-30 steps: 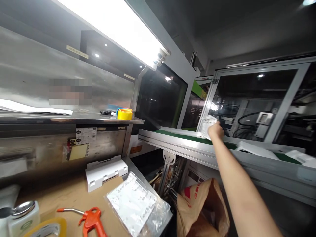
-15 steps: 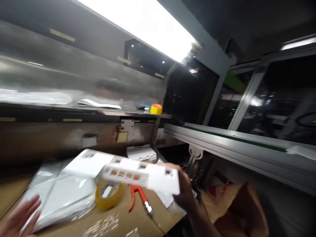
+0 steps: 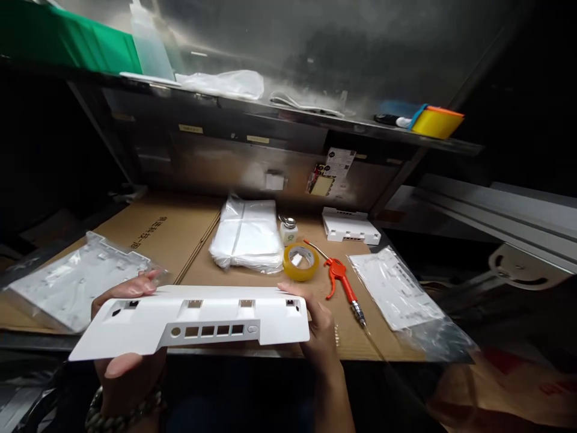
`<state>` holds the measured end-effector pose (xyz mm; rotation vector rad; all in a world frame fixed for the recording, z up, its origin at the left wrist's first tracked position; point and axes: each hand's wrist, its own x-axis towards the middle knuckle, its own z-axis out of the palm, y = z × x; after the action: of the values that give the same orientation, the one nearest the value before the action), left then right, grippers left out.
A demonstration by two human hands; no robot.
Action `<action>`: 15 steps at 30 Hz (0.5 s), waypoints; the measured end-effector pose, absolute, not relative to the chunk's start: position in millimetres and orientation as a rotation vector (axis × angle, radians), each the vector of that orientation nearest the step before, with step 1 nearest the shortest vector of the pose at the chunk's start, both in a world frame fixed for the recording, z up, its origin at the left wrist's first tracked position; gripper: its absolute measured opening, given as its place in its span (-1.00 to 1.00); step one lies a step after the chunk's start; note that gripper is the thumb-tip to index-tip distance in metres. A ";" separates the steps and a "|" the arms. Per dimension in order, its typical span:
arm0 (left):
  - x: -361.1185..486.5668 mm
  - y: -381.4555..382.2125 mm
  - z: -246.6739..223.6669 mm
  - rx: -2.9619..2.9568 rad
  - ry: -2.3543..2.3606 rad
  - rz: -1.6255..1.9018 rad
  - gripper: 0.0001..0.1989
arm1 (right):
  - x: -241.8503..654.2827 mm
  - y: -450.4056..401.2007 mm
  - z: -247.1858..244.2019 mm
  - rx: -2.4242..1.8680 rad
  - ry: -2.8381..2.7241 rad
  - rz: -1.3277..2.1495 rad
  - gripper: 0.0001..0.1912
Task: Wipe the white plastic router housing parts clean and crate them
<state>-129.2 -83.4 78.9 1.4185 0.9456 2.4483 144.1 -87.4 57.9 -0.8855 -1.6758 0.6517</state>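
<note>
A white plastic housing (image 3: 216,313) with a row of square ports and a round hole is held level above the table's front edge. My left hand (image 3: 128,355) grips its left part, thumb below and fingers over the top edge. At its right end my right hand (image 3: 318,325) is closed round the housing, fingers partly hidden behind it. Beyond the housing lie a roll of yellow tape (image 3: 288,272), an orange air gun (image 3: 343,279) and a stack of clear plastic bags (image 3: 247,234).
Bagged white parts lie at left (image 3: 76,282) and right (image 3: 396,288). Another white housing (image 3: 350,227) sits at the back, near a small bottle (image 3: 289,231). A metal shelf (image 3: 288,108) crosses above; a metal rail (image 3: 505,216) stands at right.
The view has swung left and down. The housing has come closer and lower in front of me. My left hand, open and apart from it before, now holds it along with my right hand.
</note>
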 end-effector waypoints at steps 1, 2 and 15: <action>-132.0 -82.9 74.5 1.410 0.947 2.467 -0.23 | 142.0 -88.4 56.3 -0.875 -1.672 0.649 -0.48; -133.9 -82.1 70.9 1.404 0.945 2.484 -0.22 | 140.4 -89.1 55.1 -0.872 -1.664 0.644 -0.48; -150.6 -65.0 35.9 1.558 1.023 2.500 -0.11 | 147.6 -87.9 42.6 -0.859 -1.604 0.625 -0.52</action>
<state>-150.6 -65.0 35.9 1.5585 1.0231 2.5005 147.6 -87.9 42.6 -0.8589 -1.6037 0.6249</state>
